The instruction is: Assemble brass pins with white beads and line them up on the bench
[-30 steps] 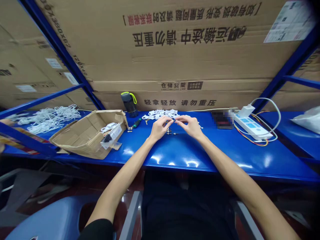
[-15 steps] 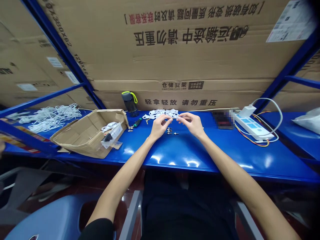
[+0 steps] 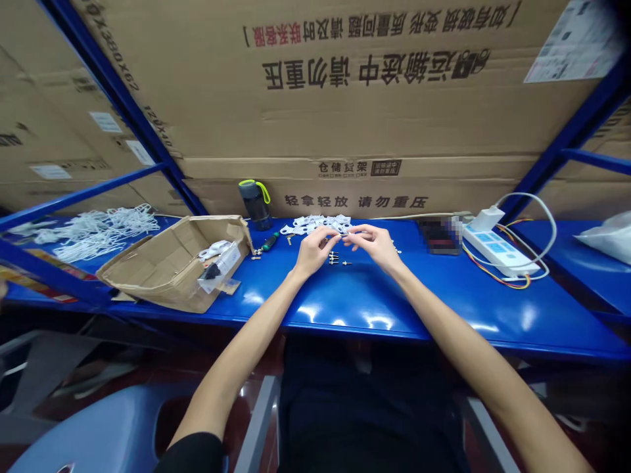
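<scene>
My left hand and my right hand meet fingertip to fingertip above the blue table. Each is closed in a pinch. Something small sits between the fingertips, too tiny and covered to name. Just below them, several small metal pins with dark and pale parts lie in a short column. One more such pin rests to their right. Behind my fingers spreads a pile of flat white plastic pieces.
An open cardboard box stands left, holding a plastic bag. Near it are a dark bottle, a green-handled screwdriver and small brass-coloured bits. White cords lie far left. A power strip sits at right.
My right hand has moved left, so its fingertips now meet those of my left hand. The left hand has hardly moved.
</scene>
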The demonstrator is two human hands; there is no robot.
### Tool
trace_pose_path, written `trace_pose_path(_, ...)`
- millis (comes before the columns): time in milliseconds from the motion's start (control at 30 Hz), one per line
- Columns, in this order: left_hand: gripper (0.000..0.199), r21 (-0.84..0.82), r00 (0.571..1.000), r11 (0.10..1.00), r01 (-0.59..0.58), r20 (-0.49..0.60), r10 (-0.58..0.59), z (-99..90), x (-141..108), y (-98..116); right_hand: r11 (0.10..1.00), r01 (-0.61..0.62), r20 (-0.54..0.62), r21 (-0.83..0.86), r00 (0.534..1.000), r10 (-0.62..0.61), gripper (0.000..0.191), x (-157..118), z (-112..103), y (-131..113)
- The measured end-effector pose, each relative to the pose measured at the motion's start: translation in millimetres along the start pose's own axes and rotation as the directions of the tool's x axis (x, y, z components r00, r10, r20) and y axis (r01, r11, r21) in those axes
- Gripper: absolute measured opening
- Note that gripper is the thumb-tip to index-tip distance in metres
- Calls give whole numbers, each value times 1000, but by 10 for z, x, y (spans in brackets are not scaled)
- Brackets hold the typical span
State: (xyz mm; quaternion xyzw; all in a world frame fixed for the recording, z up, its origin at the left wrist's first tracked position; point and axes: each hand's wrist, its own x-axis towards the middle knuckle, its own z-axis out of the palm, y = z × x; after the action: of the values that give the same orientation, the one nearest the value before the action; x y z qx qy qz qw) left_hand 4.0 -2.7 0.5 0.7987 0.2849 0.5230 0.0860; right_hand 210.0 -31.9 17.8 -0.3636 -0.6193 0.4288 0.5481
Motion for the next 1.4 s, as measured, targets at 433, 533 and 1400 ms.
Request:
trace_pose_path(433,23,-21,1000,999,-27,13,27,-14,2,27,997,40,-13,-63,999,-41,46,5,-20,53)
trace_pose_path(533,22,-33,1000,999,-23,10,23,-17,6,26,998,33,-34,-49,999,-34,44,-3,4,25)
trace_pose_path(1400,28,-27,998,999,41,45,-40,-8,74,69,999,13,-82,51,997,-9,42,-1,52,29)
